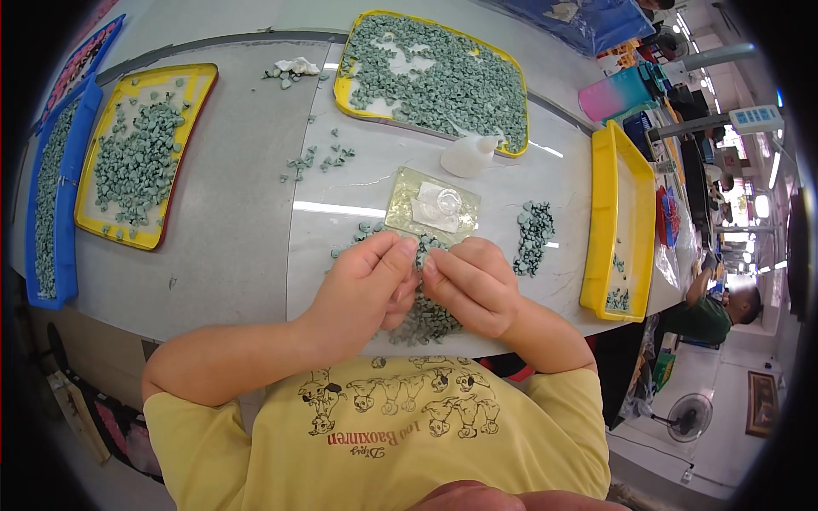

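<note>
the left hand (366, 285) and the right hand (470, 285) meet over the near edge of the grey counter (230, 221), fingertips drawn together and pinched around something small between them. what they grip is hidden by the fingers themselves; it is probably one of the small grey-green pieces, but i cannot tell for sure. under and just behind the hands lies a pile of those grey-green pieces (426, 319), partly covered by the palms so its full spread cannot be seen.

just beyond the fingertips sits a clear plastic square (432, 207) with a round, glassy shape in its middle; its make is hard to read through the glare. a white lump (467, 157) lies past it, touching the edge of a yellow tray (358, 60) heaped with the same pieces. a smaller pile (533, 237) lies right of the hands, near a yellow tray (601, 213) seen edge-on, its inside mostly out of sight. at the left, another yellow tray (198, 83) and a blue tray (66, 272) hold more pieces, the blue one cut by the dark rim. loose pieces (319, 159) are scattered mid-counter.
</note>
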Tool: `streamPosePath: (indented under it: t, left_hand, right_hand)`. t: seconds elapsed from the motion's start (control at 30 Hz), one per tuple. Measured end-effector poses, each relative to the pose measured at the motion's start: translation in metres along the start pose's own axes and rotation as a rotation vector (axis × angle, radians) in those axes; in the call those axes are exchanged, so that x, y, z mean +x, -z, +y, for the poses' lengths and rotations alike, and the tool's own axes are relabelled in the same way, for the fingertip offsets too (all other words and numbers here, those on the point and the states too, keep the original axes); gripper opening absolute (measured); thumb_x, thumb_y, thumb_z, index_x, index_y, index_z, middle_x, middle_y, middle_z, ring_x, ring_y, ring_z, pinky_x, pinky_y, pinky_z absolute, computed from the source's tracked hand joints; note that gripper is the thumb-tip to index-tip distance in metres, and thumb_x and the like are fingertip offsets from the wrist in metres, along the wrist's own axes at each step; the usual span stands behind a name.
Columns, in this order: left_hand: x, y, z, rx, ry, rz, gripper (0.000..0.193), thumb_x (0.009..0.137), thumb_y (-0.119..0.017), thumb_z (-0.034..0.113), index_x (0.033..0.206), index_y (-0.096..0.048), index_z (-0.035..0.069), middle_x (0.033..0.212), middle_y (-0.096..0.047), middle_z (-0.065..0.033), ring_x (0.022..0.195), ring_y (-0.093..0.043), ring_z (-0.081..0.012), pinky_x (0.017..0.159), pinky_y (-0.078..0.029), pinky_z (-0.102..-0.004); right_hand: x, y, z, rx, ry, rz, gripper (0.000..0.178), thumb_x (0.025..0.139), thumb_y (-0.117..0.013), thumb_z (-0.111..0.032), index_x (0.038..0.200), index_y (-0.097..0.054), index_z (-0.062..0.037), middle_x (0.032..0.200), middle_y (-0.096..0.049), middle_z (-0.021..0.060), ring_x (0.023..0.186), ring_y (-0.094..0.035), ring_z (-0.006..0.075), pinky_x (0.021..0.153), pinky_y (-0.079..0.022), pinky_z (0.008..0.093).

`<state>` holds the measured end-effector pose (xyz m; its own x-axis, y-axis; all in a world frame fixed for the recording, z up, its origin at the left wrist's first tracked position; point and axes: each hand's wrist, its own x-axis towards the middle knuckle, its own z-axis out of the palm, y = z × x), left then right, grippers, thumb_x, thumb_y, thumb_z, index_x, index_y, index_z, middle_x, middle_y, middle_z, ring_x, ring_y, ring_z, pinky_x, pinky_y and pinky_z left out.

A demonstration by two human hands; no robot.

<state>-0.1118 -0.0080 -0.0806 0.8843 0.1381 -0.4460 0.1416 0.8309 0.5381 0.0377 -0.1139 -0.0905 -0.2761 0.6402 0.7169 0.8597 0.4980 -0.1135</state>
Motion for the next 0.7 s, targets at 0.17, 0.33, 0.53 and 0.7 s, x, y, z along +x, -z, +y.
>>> streamPosePath:
  t: [0.17, 0.33, 0.53, 0.7]
  left_hand:
    - [-0.009, 0.002, 0.001, 0.157, -0.141, 0.053, 0.025, 0.097, -0.040, 0.027, 0.080, -0.039, 0.009, 0.064, -0.039, 0.0019, 0.051, -0.032, -0.0065, 0.044, -0.027, -0.0210]
    - [-0.013, 0.007, -0.004, 0.250, -0.255, 0.083, 0.023, 0.096, -0.044, 0.025, 0.084, -0.046, 0.006, 0.064, -0.045, 0.0032, 0.054, -0.037, -0.0028, 0.047, -0.032, -0.0198]
    - [-0.013, 0.006, -0.008, 0.457, -0.384, 0.200, 0.023, 0.095, -0.046, 0.024, 0.083, -0.049, 0.003, 0.067, -0.049, 0.0019, 0.063, -0.042, -0.0040, 0.055, -0.037, -0.0207]
    - [-0.009, 0.002, -0.007, 0.523, -0.417, 0.222, 0.023, 0.095, -0.047, 0.023, 0.083, -0.049, 0.004, 0.065, -0.049, 0.0018, 0.060, -0.041, -0.0037, 0.053, -0.036, -0.0207]
  right_hand:
    - [0.014, 0.004, -0.009, 0.183, -0.195, -0.193, 0.027, 0.064, -0.070, 0.009, 0.090, -0.061, 0.0067, 0.090, -0.060, 0.0164, 0.071, -0.057, 0.0250, 0.057, -0.047, 0.0323]
    - [0.016, -0.007, -0.018, 0.255, -0.375, 0.040, 0.029, 0.064, -0.069, 0.011, 0.091, -0.061, 0.0042, 0.086, -0.060, 0.0144, 0.071, -0.060, 0.0253, 0.060, -0.049, 0.0314]
    - [0.015, -0.014, -0.019, 0.219, -0.308, 0.059, 0.028, 0.064, -0.069, 0.012, 0.089, -0.061, 0.0048, 0.086, -0.060, 0.0149, 0.070, -0.059, 0.0254, 0.058, -0.049, 0.0318]
    - [0.017, -0.010, -0.018, 0.216, -0.365, 0.045, 0.025, 0.065, -0.070, 0.010, 0.088, -0.062, 0.0037, 0.086, -0.061, 0.0135, 0.069, -0.059, 0.0240, 0.059, -0.048, 0.0302]
